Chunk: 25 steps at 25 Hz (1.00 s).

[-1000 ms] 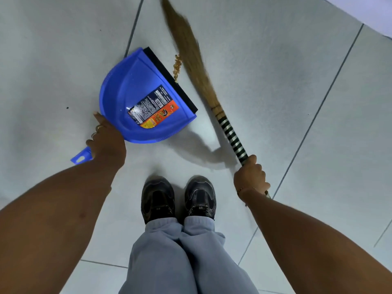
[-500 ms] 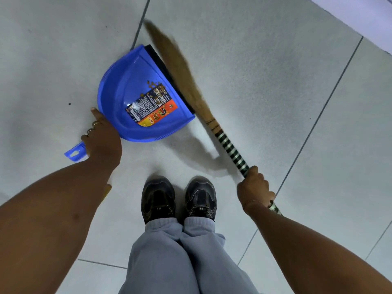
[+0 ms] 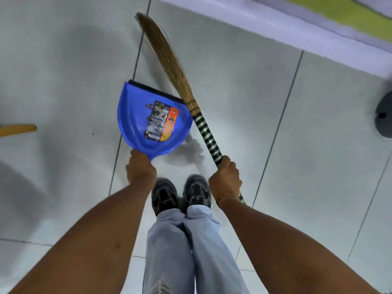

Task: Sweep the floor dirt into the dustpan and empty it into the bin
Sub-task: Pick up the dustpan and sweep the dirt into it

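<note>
A blue dustpan (image 3: 135, 119) with a printed label and a black lip is in front of my feet, its lip pointing away from me. A few brown crumbs of dirt (image 3: 149, 106) lie inside it near the label. My left hand (image 3: 140, 168) grips its handle, which the hand hides. My right hand (image 3: 224, 179) holds the striped black-and-white handle of a straw broom (image 3: 169, 60). The bristles reach up and to the left past the dustpan's right corner.
Grey tiled floor (image 3: 254, 102) all around. A dark rounded object (image 3: 384, 117) sits at the right edge, possibly a bin. A yellow stick end (image 3: 19, 129) pokes in from the left. A pale wall base (image 3: 275, 24) runs along the top right. My shoes (image 3: 180, 194) stand just behind the dustpan.
The dirt pile went from the floor into the dustpan. My left hand has swung the dustpan round in front of my feet. The broom has left the lip and now points farther away.
</note>
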Each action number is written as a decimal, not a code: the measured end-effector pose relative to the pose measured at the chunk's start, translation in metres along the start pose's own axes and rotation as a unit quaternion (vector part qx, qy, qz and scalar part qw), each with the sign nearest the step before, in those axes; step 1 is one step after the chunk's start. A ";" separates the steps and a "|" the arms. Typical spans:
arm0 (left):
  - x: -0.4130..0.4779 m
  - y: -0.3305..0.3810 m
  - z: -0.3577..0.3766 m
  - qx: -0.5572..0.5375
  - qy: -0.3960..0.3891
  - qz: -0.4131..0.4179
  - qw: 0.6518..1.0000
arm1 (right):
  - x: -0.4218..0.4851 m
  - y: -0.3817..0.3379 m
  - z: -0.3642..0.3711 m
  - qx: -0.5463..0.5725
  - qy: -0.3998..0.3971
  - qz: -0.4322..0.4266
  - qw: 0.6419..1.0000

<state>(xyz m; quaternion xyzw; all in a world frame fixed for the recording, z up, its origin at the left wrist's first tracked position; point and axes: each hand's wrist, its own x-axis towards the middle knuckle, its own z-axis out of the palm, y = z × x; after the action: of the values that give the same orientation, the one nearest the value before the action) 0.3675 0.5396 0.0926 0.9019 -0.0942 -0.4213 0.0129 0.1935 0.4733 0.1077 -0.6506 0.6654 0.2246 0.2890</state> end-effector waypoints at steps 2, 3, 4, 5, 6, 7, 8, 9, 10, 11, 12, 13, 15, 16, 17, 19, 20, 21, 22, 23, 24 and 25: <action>-0.033 0.022 -0.015 -0.007 -0.002 -0.007 1.000 | -0.010 -0.007 -0.036 0.004 0.015 -0.010 1.000; -0.049 0.034 -0.022 -0.008 -0.001 -0.004 1.000 | -0.013 -0.007 -0.058 0.010 0.027 -0.021 0.999; -0.062 0.042 -0.029 -0.009 0.001 -0.003 1.000 | -0.013 -0.005 -0.077 0.014 0.035 -0.034 0.999; -0.077 0.056 -0.037 -0.015 0.007 0.001 1.000 | -0.011 0.003 -0.102 0.020 0.046 -0.042 0.998; -0.090 0.069 -0.044 -0.020 0.014 0.006 1.000 | -0.006 0.012 -0.126 0.024 0.058 -0.046 0.997; -0.103 0.083 -0.049 -0.022 0.022 0.015 0.999 | 0.002 0.025 -0.149 0.024 0.067 -0.044 0.996; -0.116 0.102 -0.052 -0.016 0.031 0.030 0.999 | 0.013 0.042 -0.175 0.028 0.076 -0.036 0.996; -0.128 0.121 -0.053 -0.007 0.036 0.045 0.998 | 0.026 0.062 -0.200 0.037 0.077 -0.026 0.996; -0.139 0.140 -0.053 0.008 0.039 0.057 0.998 | 0.041 0.084 -0.221 0.054 0.075 -0.011 0.996; -0.149 0.161 -0.048 0.021 0.046 0.065 0.997 | 0.056 0.110 -0.243 0.073 0.065 0.003 0.995; -0.156 0.180 -0.043 0.029 0.057 0.069 0.996 | 0.069 0.133 -0.262 0.088 0.052 0.014 0.995; -0.164 0.202 -0.034 0.035 0.065 0.073 0.995 | 0.082 0.159 -0.281 0.096 0.038 0.028 0.994; -0.190 0.252 -0.007 0.035 0.069 0.075 0.994 | 0.106 0.214 -0.320 0.101 0.010 0.047 0.994; -0.205 0.282 0.012 0.036 0.073 0.081 0.993 | 0.120 0.241 -0.341 0.104 -0.003 0.054 0.993; -0.221 0.318 0.039 0.032 0.074 0.079 0.994 | 0.138 0.273 -0.364 0.098 -0.013 0.052 0.994; -0.254 0.384 0.091 0.045 0.054 0.082 0.994 | 0.167 0.331 -0.396 0.073 -0.037 0.048 0.995; -0.268 0.413 0.113 0.046 0.048 0.095 0.993 | 0.176 0.351 -0.406 0.070 -0.040 0.050 0.995; -0.281 0.441 0.133 0.054 0.037 0.111 0.992 | 0.184 0.367 -0.414 0.070 -0.052 0.056 0.995; -0.295 0.471 0.157 0.068 0.023 0.133 0.989 | 0.194 0.387 -0.422 0.074 -0.062 0.064 0.993; -0.309 0.499 0.180 0.085 0.007 0.162 0.983 | 0.204 0.408 -0.427 0.079 -0.068 0.075 0.992; -0.321 0.524 0.200 0.103 -0.007 0.198 0.975 | 0.213 0.426 -0.428 0.084 -0.072 0.088 0.990; -0.330 0.546 0.218 0.125 -0.020 0.242 0.962 | 0.218 0.441 -0.426 0.087 -0.080 0.102 0.988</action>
<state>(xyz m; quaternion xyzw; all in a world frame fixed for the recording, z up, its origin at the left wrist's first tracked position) -0.0921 0.0749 0.2581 0.8379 -0.3618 -0.4086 0.0000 -0.2824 0.0482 0.2378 -0.5318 0.7201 0.2448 0.3724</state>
